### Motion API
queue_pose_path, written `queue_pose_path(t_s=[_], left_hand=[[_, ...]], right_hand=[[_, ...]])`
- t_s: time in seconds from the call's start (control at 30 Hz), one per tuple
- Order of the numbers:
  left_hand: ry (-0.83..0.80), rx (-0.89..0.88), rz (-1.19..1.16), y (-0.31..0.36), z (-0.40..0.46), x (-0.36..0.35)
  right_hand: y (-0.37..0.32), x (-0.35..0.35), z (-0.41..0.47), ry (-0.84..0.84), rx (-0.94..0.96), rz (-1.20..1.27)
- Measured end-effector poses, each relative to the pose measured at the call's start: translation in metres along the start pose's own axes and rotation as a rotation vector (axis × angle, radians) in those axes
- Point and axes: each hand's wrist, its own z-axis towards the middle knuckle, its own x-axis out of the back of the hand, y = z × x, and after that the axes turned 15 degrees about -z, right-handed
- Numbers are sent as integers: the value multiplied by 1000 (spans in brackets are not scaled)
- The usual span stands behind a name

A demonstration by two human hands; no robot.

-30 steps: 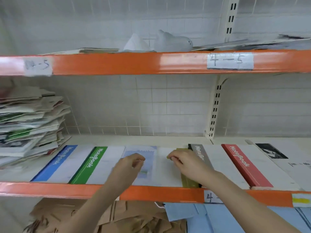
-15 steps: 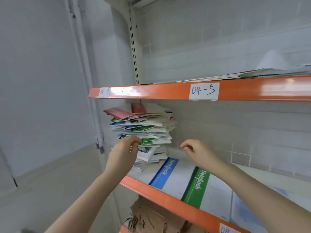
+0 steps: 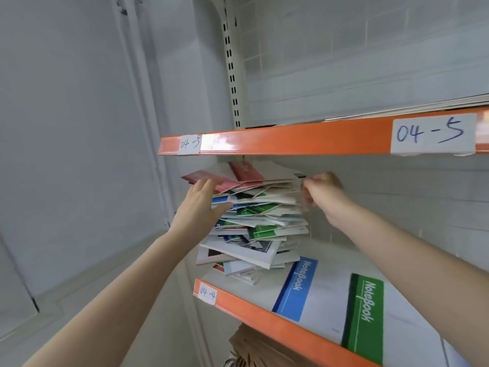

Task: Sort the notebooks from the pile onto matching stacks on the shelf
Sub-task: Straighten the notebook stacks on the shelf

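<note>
Head view: a messy pile of notebooks [image 3: 260, 221] at the left end of the orange-edged shelf [image 3: 264, 311], leaning and fanned out, red covers on top, green, blue and white ones below. Left hand [image 3: 202, 207] against the pile's left side, fingers straight and spread, fingertips on the red cover near the top, thumb lower down against the blue and green edges; open, nothing gripped. Right hand [image 3: 321, 193] at the pile's upper right corner, fingers curled inward at the edges of the top notebooks; blurred, so cannot tell whether pinching a cover or only touching. Just right of the pile, lying flat on the same shelf: a blue-spined notebook [image 3: 299, 290] marked "NoteBook", then a green-spined notebook [image 3: 366, 316] beside it, both with white covers. Small paper label [image 3: 207, 292] reading "04-4" on the shelf's front lip at its left corner. Above, an upper orange shelf [image 3: 304, 139] with two handwritten "04-5" labels, the larger label [image 3: 432, 133] to the right, flat papers [image 3: 412, 108] resting on top. Slotted upright post [image 3: 231, 62] against the white tiled wall behind. Brown paper items [image 3: 254, 345] below the lower shelf.
</note>
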Motion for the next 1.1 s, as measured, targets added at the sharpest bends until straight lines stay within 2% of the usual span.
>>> queue_pose_path(t_s=[0.1,0.3,0.47,0.73,0.93,1.0,1.1], left_hand=[[-37,-27,-4,3,21,-8],[-156,-58,276,5,50,-27],[-221,-155,384,-1,56,-23],[-250,-269,495,2,55,-23],[-208,-273,522,6,53,-18],[-115,-387,559,10,51,-19],[126,-628,523,17,43,-27]], right_hand=[[-13,-9,12,18,20,-135],[-31,-28,30,-47,-29,-375],[-25,-29,41,-96,20,-307],[-15,-34,52,22,36,-145],[-12,-26,47,93,164,-155],[-13,-21,43,100,188,-136],[-11,-15,39,103,178,-57]])
